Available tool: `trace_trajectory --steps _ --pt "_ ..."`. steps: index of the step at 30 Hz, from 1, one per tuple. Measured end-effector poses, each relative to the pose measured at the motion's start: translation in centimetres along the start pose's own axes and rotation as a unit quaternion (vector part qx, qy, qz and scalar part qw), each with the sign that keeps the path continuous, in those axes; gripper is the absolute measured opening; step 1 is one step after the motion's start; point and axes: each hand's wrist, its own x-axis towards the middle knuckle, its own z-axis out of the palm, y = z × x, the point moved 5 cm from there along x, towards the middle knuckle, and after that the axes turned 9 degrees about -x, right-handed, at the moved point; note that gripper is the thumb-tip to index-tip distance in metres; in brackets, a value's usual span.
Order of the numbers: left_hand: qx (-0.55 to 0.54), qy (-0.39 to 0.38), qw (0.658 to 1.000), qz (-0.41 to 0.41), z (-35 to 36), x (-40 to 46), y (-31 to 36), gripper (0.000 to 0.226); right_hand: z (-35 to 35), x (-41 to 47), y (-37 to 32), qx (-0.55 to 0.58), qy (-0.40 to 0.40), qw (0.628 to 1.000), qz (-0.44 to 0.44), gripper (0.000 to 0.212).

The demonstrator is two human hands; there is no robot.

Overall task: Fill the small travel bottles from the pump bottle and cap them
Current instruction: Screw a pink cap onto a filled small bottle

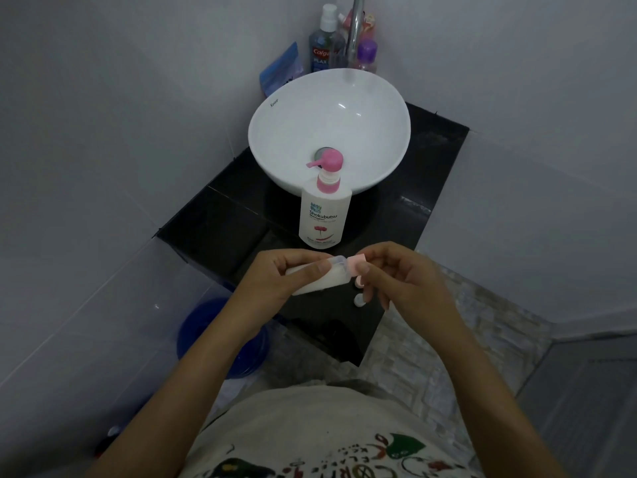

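Capping a filled travel bottle (312, 279) above the dark surface (220, 215) | left hand (275, 274) wrapped around its soft body | right hand (396, 274) pinching the pink cap (356, 262) at the neck | pump bottle (325, 215) stands behind | light, squeezable, likely slippery: grip low, gently.

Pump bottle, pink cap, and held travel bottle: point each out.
pump bottle (324, 215), head view, on its white label.
pink cap (356, 261), head view, on its side.
travel bottle (319, 281), head view, on its milky body.
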Motion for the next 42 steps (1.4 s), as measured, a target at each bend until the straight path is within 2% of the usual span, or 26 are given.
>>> trace_trajectory --steps 4,10,19,24,29,33,37,42 --pt "-0.007 0.007 1.000 -0.002 -0.1 0.2 -0.2 0.033 0.0 0.3 -0.2 0.012 -0.002 1.000 0.003 0.029" --pt "0.000 0.007 1.000 0.019 -0.1 0.4 -0.3 0.020 -0.1 0.5 0.3 0.021 -0.001 0.999 0.041 0.023" --pt "0.028 0.009 0.998 0.054 -0.1 0.9 -0.8 0.032 0.6 0.5 1.7 0.055 0.053 0.994 0.079 0.012" --pt "0.014 0.002 0.999 0.046 -0.6 1.9 -1.3 0.041 -0.1 0.8 0.0 -0.047 0.110 0.993 -0.018 0.012" --pt "0.076 0.076 0.992 0.073 -3.3 2.4 -1.6 0.030 -1.1 1.9 0.1 -0.229 0.154 0.957 -0.091 0.014" --pt "0.144 0.096 0.982 0.071 -4.8 3.0 -3.3 0.032 0.7 3.7 2.8 -0.352 0.101 0.923 -0.120 0.012" --pt "0.236 0.090 0.965 0.071 -5.2 4.1 -5.2 0.042 2.8 5.7 6.4 -0.426 0.026 0.900 -0.095 0.018" --pt "0.386 0.080 0.914 0.095 -4.9 6.1 -6.3 0.056 4.3 7.3 9.0 -0.452 -0.020 0.888 -0.083 0.024"
